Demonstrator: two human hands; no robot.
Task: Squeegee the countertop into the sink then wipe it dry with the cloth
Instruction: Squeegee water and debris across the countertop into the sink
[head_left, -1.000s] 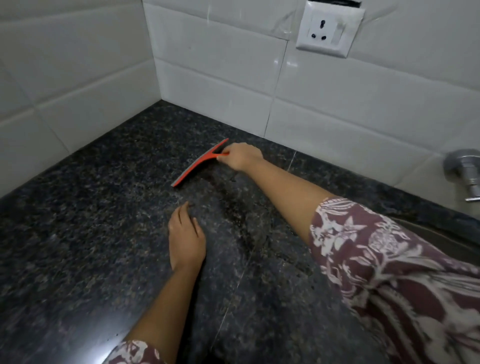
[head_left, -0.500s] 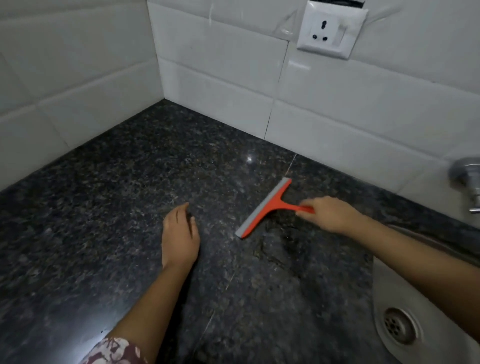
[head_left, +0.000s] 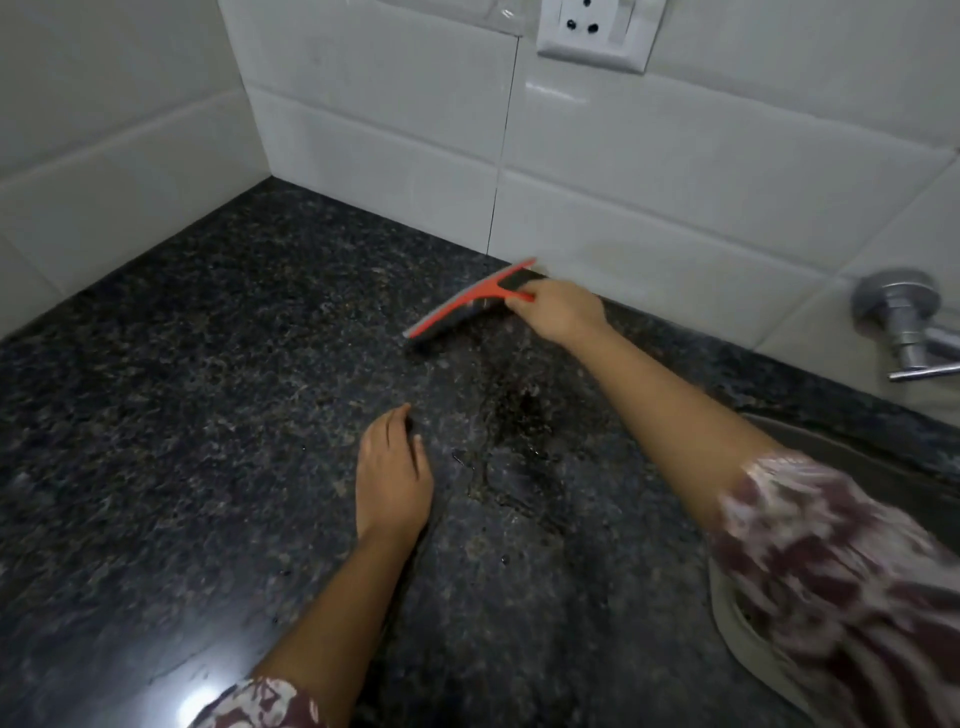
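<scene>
Squeegee (head_left: 470, 301) swung back toward wall, right hand (head_left: 563, 312) fingers clamped — left hand (head_left: 392, 478) flat, fingers together

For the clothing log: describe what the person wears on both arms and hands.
Both hands, left hand and right hand, are bare, with no gloves; no rings or watch show. Each arm has a short, loose sleeve of maroon fabric with a white floral print; the forearms are uncovered.

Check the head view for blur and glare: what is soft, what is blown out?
Head view: the patterned right sleeve and the orange squeegee are motion-smeared; a white glare spot sits on the granite countertop at bottom left; wide-angle bending curves the tile lines.
</scene>
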